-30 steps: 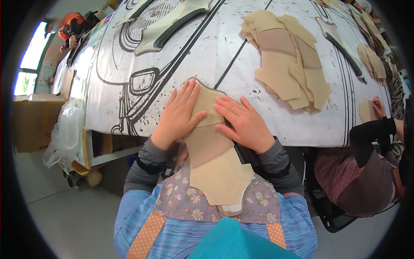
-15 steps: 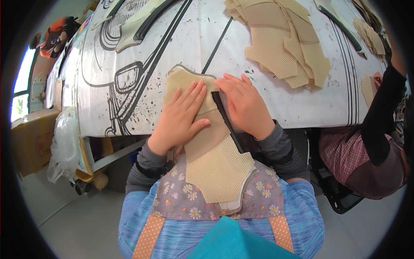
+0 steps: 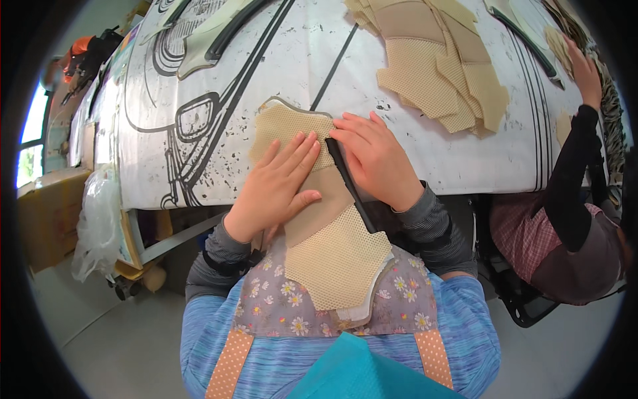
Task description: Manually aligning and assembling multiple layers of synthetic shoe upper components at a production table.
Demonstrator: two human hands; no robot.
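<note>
A long beige mesh fabric panel (image 3: 337, 256) lies over a pale backing, partly on the table and partly across my lap. A black strip (image 3: 350, 186) runs along its right edge. My left hand (image 3: 276, 183) rests flat on the panel's upper left part, fingers stretched out and holding nothing. At the upper right edge, my right hand (image 3: 379, 159) has its fingertips closed on the panel's rim beside the top of the black strip. The undersides of those fingers are hidden. The pale backing (image 3: 359, 309) shows below the mesh at the near end.
A fanned stack of beige mesh pieces (image 3: 438, 80) lies at the far right. Pale pieces with black trim (image 3: 242, 30) lie at the far left. At right, a co-worker's hand (image 3: 583, 73) touches beige pieces. A plastic bag (image 3: 100, 226) hangs by the table's left side.
The co-worker's hand has moved farther over the table to the beige pieces. My hands have hardly shifted on the panel.
</note>
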